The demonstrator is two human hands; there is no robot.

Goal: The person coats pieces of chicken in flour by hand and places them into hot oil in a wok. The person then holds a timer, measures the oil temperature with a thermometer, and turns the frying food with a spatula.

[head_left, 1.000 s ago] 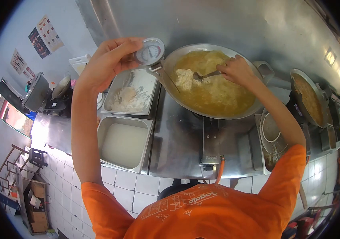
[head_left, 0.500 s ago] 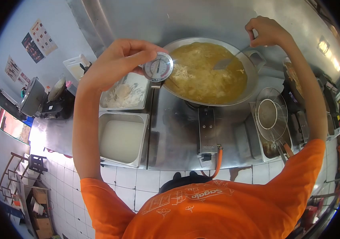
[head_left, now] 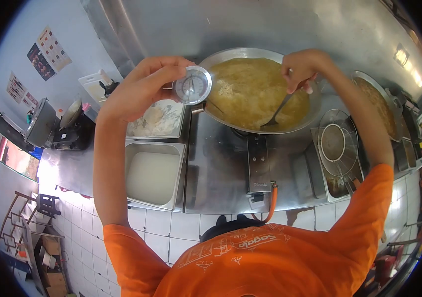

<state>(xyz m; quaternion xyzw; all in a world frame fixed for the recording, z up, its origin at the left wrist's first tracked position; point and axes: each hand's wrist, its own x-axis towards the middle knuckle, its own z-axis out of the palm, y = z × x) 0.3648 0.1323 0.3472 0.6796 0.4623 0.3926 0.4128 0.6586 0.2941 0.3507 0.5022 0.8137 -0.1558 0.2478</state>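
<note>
My left hand (head_left: 154,84) pinches a round dial thermometer (head_left: 192,85) at the left rim of a big wok (head_left: 315,111). Its thin probe slants down toward the yellow oil (head_left: 250,89). A pale battered clump (head_left: 226,89) floats near the left side of the oil, among bubbles. Over the wok's right part, my right hand (head_left: 301,72) is closed on the handle of a dark spatula (head_left: 276,113). The blade of the spatula rests in the oil by the front rim.
Left of the wok are a tray of white flour (head_left: 156,119) and a deep pan of whitish liquid (head_left: 152,173). Strainers (head_left: 333,143) lie over a metal container at the right. A second wok (head_left: 376,104) stands farther right. A gas burner with an orange hose (head_left: 272,203) is in front.
My right hand swung up and right, then came back lower over the wok. The spatula blade moved from the clump to the front rim. The thermometer, still held, has shifted slightly.
</note>
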